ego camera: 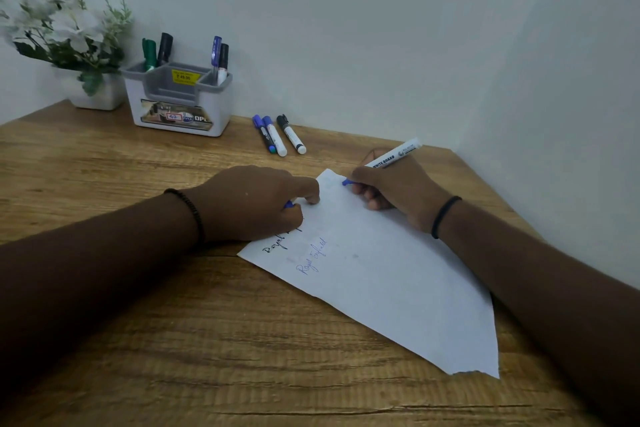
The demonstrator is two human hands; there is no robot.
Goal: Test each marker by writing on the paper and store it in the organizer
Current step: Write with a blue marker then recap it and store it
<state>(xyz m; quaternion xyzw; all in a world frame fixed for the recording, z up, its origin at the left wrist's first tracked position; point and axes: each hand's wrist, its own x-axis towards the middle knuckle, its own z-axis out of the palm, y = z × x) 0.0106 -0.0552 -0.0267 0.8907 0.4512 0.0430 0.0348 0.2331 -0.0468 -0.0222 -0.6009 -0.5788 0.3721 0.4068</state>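
our right hand (394,187) grips the white whiteboard marker (393,158), blue tip on the white paper sheet (381,270); our left hand (256,201), clenching a blue cap (288,204), should keep pinning the sheet flat.

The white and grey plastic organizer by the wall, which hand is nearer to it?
Left. The left hand rests on the paper's edge, below the organizer; the right hand writes farther right.

Both hands (252,201) (394,191) — closed grips
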